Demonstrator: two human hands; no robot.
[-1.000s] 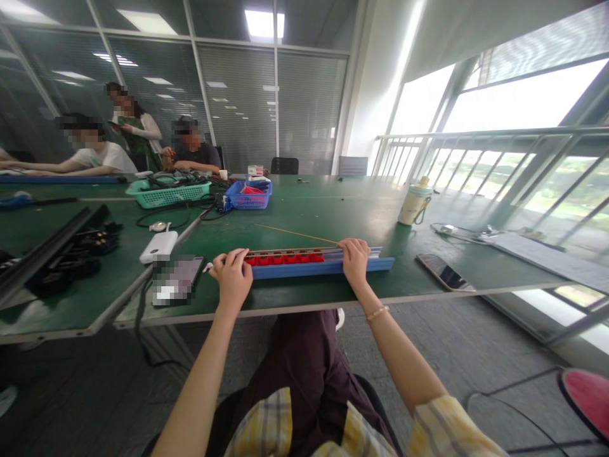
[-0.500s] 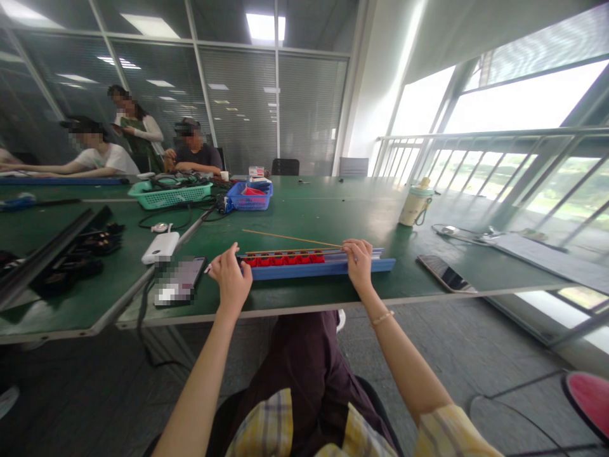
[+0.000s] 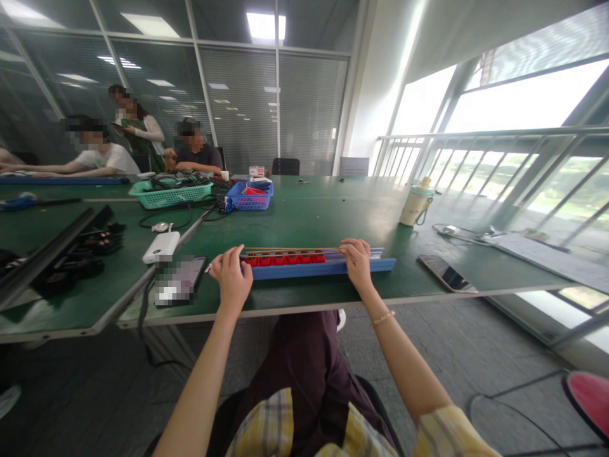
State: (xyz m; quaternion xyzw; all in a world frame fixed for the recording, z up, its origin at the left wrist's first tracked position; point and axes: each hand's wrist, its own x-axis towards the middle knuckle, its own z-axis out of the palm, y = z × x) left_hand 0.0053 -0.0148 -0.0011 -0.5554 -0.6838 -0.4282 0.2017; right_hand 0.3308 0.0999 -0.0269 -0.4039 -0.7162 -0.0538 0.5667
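And the right hand (image 3: 356,261) is pinching a thin stick (image 3: 290,249), fingertips nearly together! The stick is stretching left from that hand, alongside the red blocks (image 3: 292,258) sitting in the blue rail (image 3: 304,272), between both hands. The left hand (image 3: 231,274) is curving half-open over the rail's end, grip impossible to tell.

A blue channel (image 3: 299,272) lies crosswise, red pieces (image 3: 278,260) in a row inside, thin sticks (image 3: 295,250) along them.

Bright windows (image 3: 533,101) stand beside a green table (image 3: 323,209) above grey floor (image 3: 457,349).
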